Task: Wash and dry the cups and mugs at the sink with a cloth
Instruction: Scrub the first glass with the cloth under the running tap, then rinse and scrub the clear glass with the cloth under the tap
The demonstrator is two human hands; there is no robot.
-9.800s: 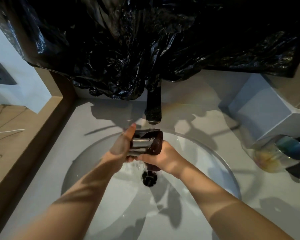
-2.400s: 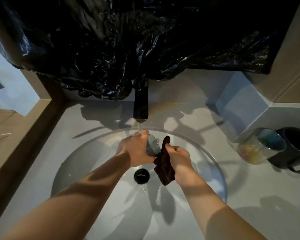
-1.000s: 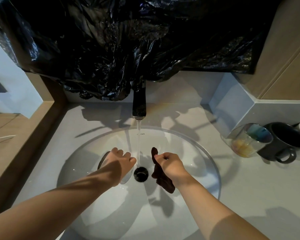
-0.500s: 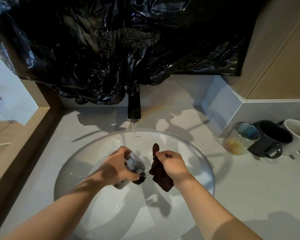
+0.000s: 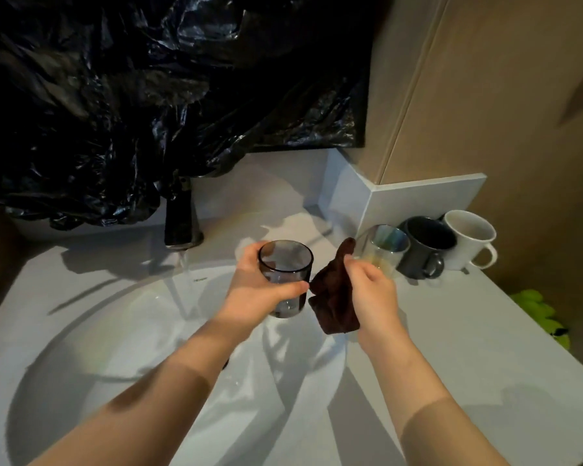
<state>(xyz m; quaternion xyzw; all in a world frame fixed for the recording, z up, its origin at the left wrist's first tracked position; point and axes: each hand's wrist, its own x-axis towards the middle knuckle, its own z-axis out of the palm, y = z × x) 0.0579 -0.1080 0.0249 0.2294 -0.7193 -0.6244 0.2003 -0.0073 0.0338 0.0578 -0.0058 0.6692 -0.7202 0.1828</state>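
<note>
Drying is beginning, I think.
Left hand (image 5: 260, 292) is gripping the glass (image 5: 285, 274); right hand (image 5: 372, 289) is pinching the cloth (image 5: 334, 299), which needs pushing inside.

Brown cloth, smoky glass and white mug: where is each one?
brown cloth (image 5: 332, 297), head view, on its hanging folds.
smoky glass (image 5: 283, 275), head view, on its side wall.
white mug (image 5: 465, 257), head view, on its outer wall.

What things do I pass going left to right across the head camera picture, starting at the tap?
Tap → grey glass → brown cloth → rainbow-tinted glass → dark mug → white mug.
</note>
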